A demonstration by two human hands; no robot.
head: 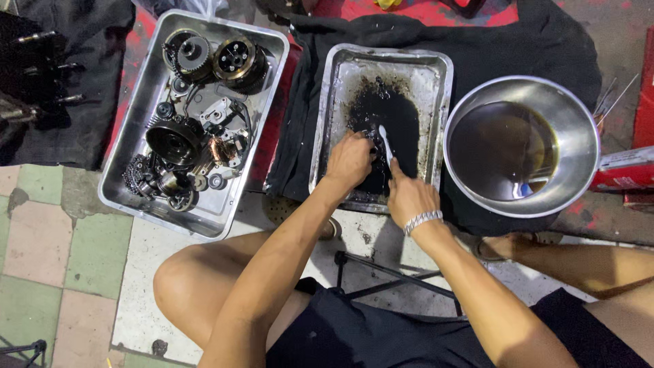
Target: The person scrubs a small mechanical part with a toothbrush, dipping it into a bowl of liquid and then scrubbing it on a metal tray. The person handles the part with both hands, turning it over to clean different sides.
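— So, where are both hands?

— Inside the shallow metal tray [436, 68], over black oily liquid. The left hand [349, 161] is curled on a small dark part [371, 140]; the right hand [409, 196] grips a white-handled brush [384, 143], its tip at that part.

— Any room at the edges?

— Little. A steel bowl of dark liquid [521, 146] sits just right of the tray's rim, and a second tray of engine parts [197, 123] lies left, with black cloth [300, 136] between them.
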